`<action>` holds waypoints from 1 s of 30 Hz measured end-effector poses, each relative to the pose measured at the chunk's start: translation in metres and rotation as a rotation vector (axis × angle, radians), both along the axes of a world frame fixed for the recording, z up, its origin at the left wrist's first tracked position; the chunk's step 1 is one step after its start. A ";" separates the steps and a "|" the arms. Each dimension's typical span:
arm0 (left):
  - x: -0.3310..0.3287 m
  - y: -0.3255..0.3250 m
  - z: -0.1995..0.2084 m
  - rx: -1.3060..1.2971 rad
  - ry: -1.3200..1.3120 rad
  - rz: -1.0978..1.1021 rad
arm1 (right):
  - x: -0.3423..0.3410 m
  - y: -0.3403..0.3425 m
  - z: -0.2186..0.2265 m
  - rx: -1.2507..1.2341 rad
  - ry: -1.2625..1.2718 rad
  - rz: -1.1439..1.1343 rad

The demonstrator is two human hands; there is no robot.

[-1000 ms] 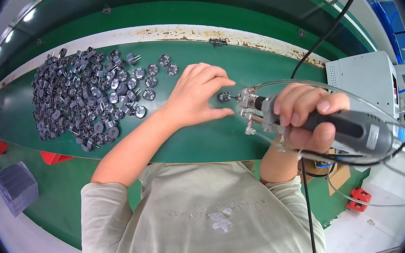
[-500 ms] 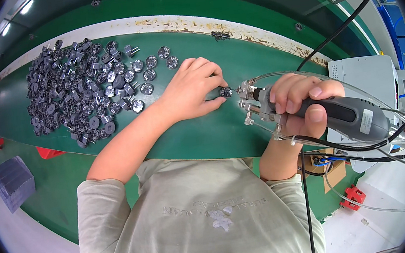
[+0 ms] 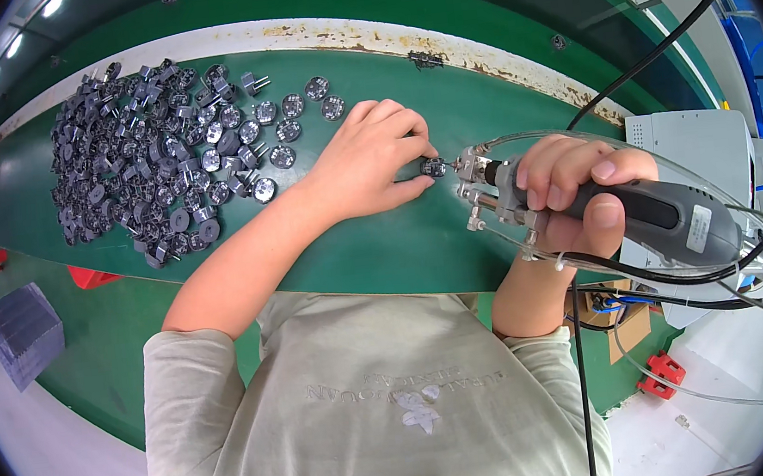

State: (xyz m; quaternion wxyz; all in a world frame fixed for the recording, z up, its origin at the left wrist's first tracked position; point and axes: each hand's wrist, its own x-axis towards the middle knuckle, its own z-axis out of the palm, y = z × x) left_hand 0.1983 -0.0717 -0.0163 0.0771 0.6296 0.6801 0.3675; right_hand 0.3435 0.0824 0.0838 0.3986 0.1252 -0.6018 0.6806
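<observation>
My left hand (image 3: 371, 159) rests on the green belt (image 3: 382, 247) and pinches a small round dark part (image 3: 434, 167) between thumb and fingers. My right hand (image 3: 574, 192) grips a grey powered screwdriver (image 3: 620, 208) held nearly level, its metal tip touching that part from the right. Clear tubes and a black cable run off the tool's rear. A big heap of similar small grey round parts (image 3: 150, 160) lies to the left of my left hand.
A grey box-shaped unit (image 3: 707, 148) stands at the right behind the tool. A stack of grey trays (image 3: 21, 333) sits on the floor at lower left. Red objects (image 3: 662, 372) lie on the floor at lower right. The belt's white far rim (image 3: 332, 34) shows rust.
My left hand has closed on the small part and the tool's tip has come up against it. The view has shifted slightly; the heap has not changed.
</observation>
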 end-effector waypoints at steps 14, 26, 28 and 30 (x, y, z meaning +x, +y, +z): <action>0.000 0.000 -0.001 0.002 0.003 -0.004 | -0.001 -0.001 -0.001 -0.002 0.002 -0.014; -0.002 0.002 0.000 0.005 -0.043 -0.057 | -0.016 -0.017 -0.001 0.132 -0.135 -0.140; -0.002 0.001 0.000 0.004 -0.044 -0.057 | -0.013 -0.011 -0.003 0.086 -0.110 -0.086; -0.002 0.001 0.000 -0.002 -0.055 -0.053 | -0.009 -0.008 -0.005 0.007 -0.040 -0.038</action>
